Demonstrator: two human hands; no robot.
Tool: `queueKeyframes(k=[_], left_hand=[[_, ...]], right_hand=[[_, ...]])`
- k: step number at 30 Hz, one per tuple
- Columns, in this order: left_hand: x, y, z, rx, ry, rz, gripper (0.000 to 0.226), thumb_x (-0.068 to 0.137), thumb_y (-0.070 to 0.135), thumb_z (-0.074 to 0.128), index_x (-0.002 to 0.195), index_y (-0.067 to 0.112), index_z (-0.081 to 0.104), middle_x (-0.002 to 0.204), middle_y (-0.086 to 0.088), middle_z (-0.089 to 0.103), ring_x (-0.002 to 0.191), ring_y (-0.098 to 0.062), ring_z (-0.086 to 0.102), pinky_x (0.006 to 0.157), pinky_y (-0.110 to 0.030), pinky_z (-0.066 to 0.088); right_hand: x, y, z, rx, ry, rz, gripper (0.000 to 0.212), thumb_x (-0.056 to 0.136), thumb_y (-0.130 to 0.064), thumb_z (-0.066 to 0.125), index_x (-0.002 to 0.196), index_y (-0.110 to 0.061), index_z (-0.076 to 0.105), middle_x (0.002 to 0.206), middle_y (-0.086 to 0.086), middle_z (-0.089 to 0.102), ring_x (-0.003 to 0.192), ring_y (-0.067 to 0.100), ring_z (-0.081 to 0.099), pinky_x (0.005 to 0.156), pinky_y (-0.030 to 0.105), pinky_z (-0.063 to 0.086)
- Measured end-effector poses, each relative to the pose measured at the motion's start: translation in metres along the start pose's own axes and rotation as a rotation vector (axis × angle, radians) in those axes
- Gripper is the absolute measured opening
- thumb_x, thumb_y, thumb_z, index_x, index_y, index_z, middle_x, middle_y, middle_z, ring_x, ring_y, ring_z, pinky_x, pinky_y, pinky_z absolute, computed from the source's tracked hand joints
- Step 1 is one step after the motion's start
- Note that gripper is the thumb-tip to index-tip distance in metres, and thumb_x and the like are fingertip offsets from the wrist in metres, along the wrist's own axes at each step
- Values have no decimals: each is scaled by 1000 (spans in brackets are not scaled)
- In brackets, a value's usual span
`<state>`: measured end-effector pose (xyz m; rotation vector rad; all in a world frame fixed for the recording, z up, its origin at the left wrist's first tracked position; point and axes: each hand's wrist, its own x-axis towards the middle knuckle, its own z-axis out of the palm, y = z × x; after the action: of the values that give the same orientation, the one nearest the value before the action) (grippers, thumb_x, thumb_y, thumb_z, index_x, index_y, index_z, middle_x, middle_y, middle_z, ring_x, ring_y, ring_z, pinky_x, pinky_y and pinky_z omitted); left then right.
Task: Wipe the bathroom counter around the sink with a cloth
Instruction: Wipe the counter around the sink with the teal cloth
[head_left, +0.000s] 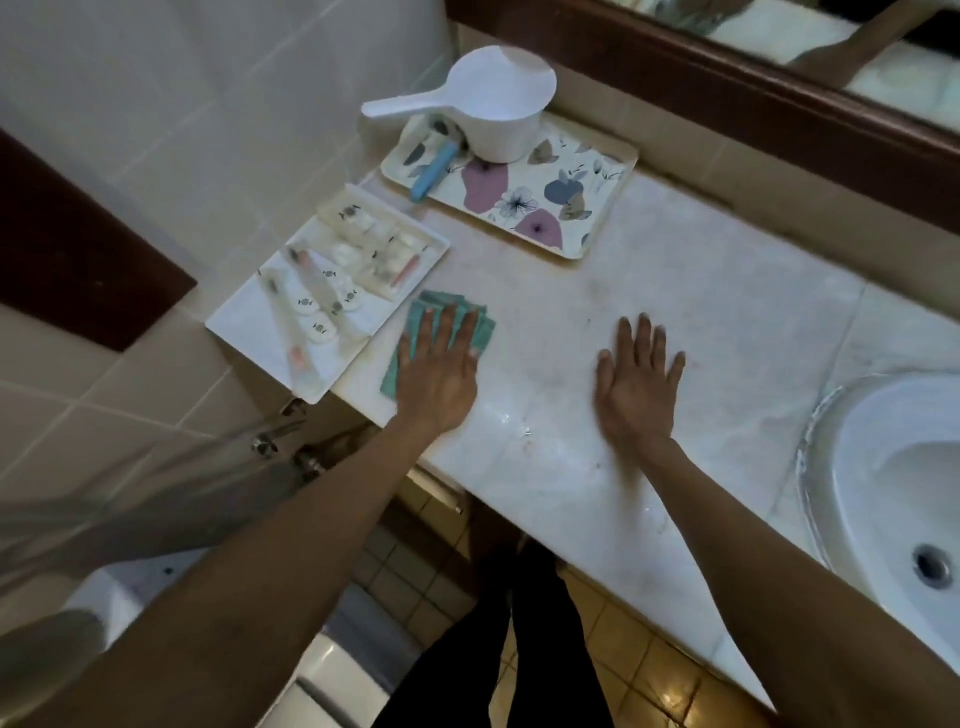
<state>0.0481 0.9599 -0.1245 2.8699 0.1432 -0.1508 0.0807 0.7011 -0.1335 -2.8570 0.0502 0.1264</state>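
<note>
Cloth (439, 332) lies flat beneath the left hand's (439, 371) spread fingers (451, 325).

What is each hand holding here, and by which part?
Nothing is gripped. The left hand lies flat, fingers spread, pressing down on the middle of the green cloth on the counter. The right hand rests open, palm down, on bare counter.

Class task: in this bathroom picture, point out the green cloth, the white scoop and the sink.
green cloth (470, 318): head view, on its top right folds beyond the fingers.
white scoop (501, 117): head view, on its bowl.
sink (852, 467): head view, on its left rim.
</note>
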Motion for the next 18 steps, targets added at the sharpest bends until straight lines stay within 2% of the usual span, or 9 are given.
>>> queueKeyframes(k=[2, 4, 6, 8, 10, 13, 15, 16, 18], left_hand=[[-39, 14, 13, 8, 11, 105, 55, 106, 37, 23, 161, 29, 16, 168, 0, 15, 156, -24, 9, 124, -53, 8], [-82, 10, 19, 51, -16, 316, 53, 107, 37, 27, 160, 29, 22, 168, 2, 17, 156, -22, 11, 124, -52, 13], [-90, -11, 9, 92, -94, 527, 52, 108, 39, 28, 159, 33, 22, 168, 5, 14, 156, -19, 8, 125, -45, 7], [-65, -33, -6, 108, -160, 609, 52, 109, 43, 24, 159, 38, 17, 169, 8, 7, 156, -16, 1, 125, -42, 0], [-29, -39, -11, 85, -156, 488, 52, 108, 46, 19, 159, 40, 13, 169, 8, 7, 157, -18, 2, 126, -46, 3], [-1, -11, -5, 7, -72, 116, 53, 108, 44, 19, 160, 36, 13, 170, 1, 8, 156, -23, 5, 125, -48, 0], [-9, 19, 6, -34, -24, -30, 55, 107, 42, 19, 161, 32, 11, 170, -2, 6, 156, -25, 3, 124, -50, -3], [-22, 33, 12, -33, -16, -26, 56, 107, 40, 20, 161, 30, 10, 170, -3, 6, 156, -26, 3, 125, -53, -1], [-67, 53, 23, 8, -20, 119, 58, 106, 38, 22, 162, 26, 12, 169, -6, 9, 156, -30, 6, 123, -58, 9]], right_hand=[[-1, 1, 1, -5, -3, 5, 59, 105, -45, 16, 158, -21, 13, 167, 3, 5, 153, 24, -1, 122, 53, -3], [-2, 2, 2, -4, -7, 6, 59, 104, -45, 16, 158, -21, 12, 167, 3, 4, 153, 24, -2, 122, 53, -3], [-1, 2, 1, -4, -13, -2, 60, 104, -46, 15, 158, -20, 11, 167, 3, 4, 153, 24, -2, 122, 53, -3], [-1, 0, 2, -5, -4, -10, 60, 104, -46, 15, 158, -20, 12, 167, 4, 4, 153, 24, -2, 122, 53, -2], [-2, 2, 3, -8, 8, -11, 61, 104, -47, 15, 158, -19, 12, 167, 4, 5, 153, 24, -1, 122, 52, -3], [-3, 3, 4, -10, 9, -12, 61, 104, -47, 15, 158, -20, 12, 167, 4, 5, 153, 24, -1, 123, 51, -3], [-5, 4, 5, -3, 12, -16, 61, 104, -47, 15, 158, -19, 13, 167, 4, 5, 153, 24, -1, 123, 51, -2], [-5, 4, 4, 0, 11, -16, 61, 104, -47, 16, 158, -19, 13, 167, 4, 6, 153, 24, 0, 123, 51, -2], [-6, 4, 2, 10, 8, -23, 61, 104, -47, 17, 158, -19, 14, 166, 4, 6, 153, 24, 0, 123, 50, -2]])
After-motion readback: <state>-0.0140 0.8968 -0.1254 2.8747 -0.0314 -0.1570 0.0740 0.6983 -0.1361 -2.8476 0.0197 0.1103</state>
